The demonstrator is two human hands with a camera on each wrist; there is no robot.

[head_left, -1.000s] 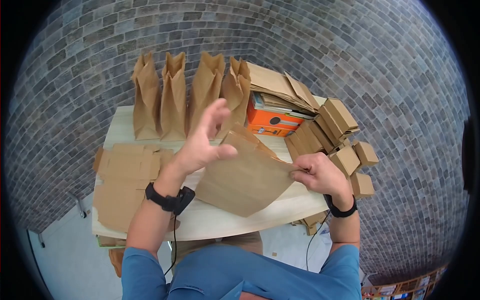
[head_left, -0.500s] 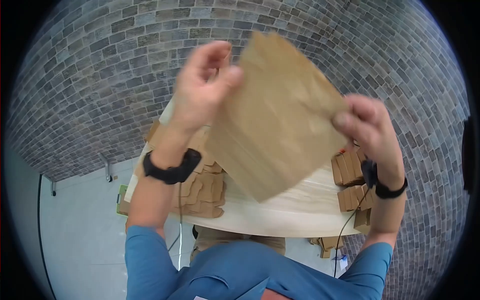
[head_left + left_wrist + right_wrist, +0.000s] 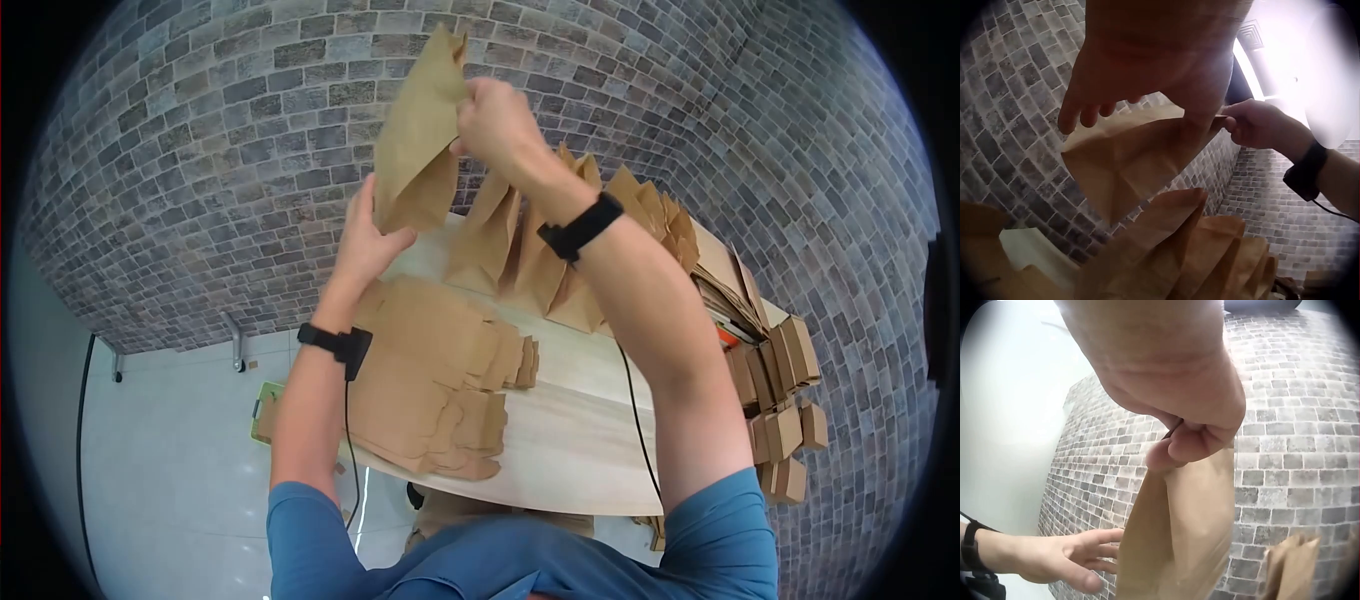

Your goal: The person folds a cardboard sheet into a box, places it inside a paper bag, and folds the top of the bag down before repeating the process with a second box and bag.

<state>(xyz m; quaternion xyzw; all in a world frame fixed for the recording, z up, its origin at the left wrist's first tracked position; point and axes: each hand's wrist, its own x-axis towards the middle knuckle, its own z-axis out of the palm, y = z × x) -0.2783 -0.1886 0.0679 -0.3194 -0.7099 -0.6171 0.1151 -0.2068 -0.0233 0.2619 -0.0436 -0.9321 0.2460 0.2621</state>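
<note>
So the flat brown paper bag is held up in the air in front of the grey brick wall, well above the pale wooden desk, long axis roughly vertical with the mouth at the top. Right hand pinches the top edge between thumb and curled fingers, so the bag hangs below it. Left hand sits at the bag's lower end, fingers mostly straight and relaxed, touching the paper, not gripping. Below are a row of standing brown paper bags, a pile of flat brown cardboard blanks and small folded cardboard boxes
</note>
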